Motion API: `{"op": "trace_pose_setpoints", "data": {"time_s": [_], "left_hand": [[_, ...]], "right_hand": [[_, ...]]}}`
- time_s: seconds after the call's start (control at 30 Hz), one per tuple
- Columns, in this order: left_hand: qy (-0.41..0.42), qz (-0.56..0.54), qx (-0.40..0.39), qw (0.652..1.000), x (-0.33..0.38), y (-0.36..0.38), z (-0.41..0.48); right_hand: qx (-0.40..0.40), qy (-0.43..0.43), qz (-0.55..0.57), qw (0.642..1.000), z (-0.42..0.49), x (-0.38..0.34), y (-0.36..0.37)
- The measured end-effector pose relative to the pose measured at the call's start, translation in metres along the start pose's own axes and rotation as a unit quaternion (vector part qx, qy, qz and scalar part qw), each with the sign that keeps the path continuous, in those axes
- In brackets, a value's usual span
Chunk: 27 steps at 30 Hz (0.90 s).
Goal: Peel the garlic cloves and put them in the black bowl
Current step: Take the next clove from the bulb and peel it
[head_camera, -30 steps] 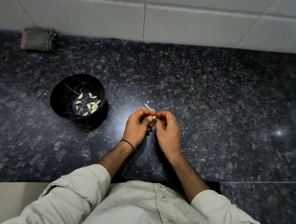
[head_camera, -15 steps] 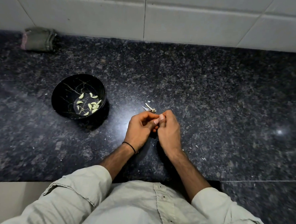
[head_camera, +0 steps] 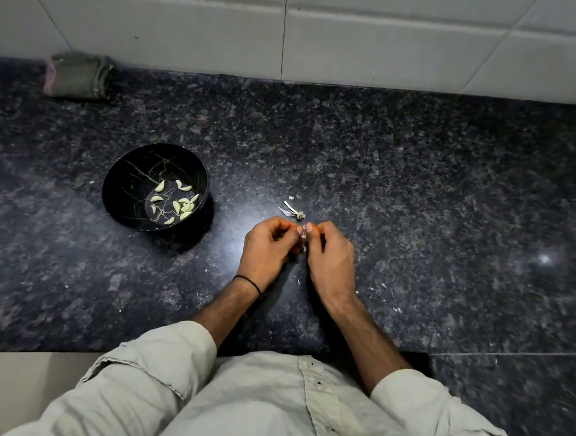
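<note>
Garlic clove [head_camera: 303, 244], mostly hidden, is pinched between the curled fingertips of the left hand [head_camera: 266, 247] and right hand [head_camera: 330, 254] over the counter [head_camera: 416, 192]; its long axis seems to run near-to-far. The black bowl [head_camera: 127, 181] lies well apart to the left, nearer the left hand.

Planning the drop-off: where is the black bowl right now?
Head view: the black bowl sits on the counter, left of the left hand, slightly farther back.

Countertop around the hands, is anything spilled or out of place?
Only peeling litter: a stem scrap and papery skins lie loose on the countertop right of the black bowl, with small flakes nearer the person. The peeled cloves all sit inside the bowl.
</note>
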State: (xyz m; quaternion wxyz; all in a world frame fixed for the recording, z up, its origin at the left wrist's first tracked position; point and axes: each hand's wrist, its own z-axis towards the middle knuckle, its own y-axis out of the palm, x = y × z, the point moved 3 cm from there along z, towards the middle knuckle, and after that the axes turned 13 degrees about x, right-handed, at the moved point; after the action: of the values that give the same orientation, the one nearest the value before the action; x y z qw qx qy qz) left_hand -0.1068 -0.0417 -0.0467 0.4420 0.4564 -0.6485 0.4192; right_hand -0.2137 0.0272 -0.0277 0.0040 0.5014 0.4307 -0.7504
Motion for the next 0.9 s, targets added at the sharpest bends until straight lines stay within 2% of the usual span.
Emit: {"op": "trace_pose_setpoints", "data": {"time_s": [0.3,0.47,0.67,0.9], "left_hand": [[-0.005,-0.013,0.022,1.000,-0.004,-0.006,0.004],[0.034,-0.011,0.018,0.999,0.000,-0.010,0.005],[0.062,0.053,0.008,0.997,-0.002,-0.009,0.004],[0.181,0.172,0.071,0.966,0.008,-0.020,-0.001]], "right_hand": [[0.010,-0.026,0.032,0.999,-0.003,-0.001,-0.005],[-0.003,-0.035,0.027,0.999,-0.005,0.001,-0.003],[-0.008,-0.043,0.027,0.999,-0.006,0.001,0.000],[0.004,-0.067,0.025,0.997,-0.006,0.002,0.000]]}}
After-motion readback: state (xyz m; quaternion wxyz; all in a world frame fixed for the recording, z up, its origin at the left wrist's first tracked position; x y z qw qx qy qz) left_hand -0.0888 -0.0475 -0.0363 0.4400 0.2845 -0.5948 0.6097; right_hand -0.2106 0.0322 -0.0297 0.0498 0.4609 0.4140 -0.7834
